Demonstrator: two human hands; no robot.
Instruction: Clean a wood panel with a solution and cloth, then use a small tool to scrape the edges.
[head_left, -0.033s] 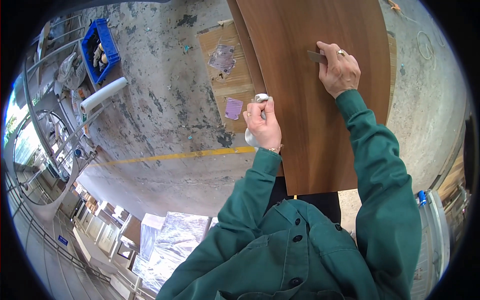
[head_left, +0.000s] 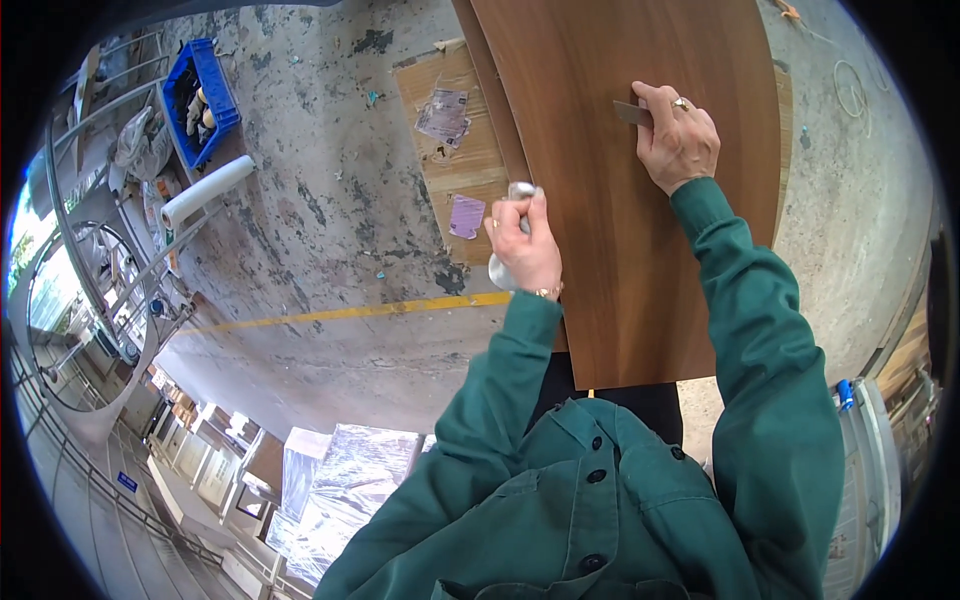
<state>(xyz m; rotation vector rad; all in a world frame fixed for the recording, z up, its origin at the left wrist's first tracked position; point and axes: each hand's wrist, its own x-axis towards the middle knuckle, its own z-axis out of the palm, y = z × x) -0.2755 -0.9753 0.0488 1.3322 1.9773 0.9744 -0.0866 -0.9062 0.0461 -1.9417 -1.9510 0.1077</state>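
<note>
A brown wood-grain panel [head_left: 640,290] lies in front of my body and stretches away to the far edge of the picture. Over its far right part, my right hand [head_left: 680,140] pinches a thin, flat grey scraper blade [head_left: 630,113] whose free end points left. At the panel's left edge, my left hand [head_left: 527,245] is closed round a crumpled white cloth [head_left: 502,273]. Bits of the cloth stick out above and below the fist, and the rest is hidden in the fingers. The left hand is a little blurred.
Under the panel lies another brown board [head_left: 487,75] on flattened cardboard [head_left: 415,95] with torn labels. At the far left are a blue crate [head_left: 212,75] holding several items and a white roll [head_left: 208,190]. Film-wrapped boxes [head_left: 350,470] stand at the near left. A yellow line [head_left: 370,308] crosses the floor.
My left hand has shifted very slightly away from me and to the left with the cloth. My right hand and the blade are nearly still.
</note>
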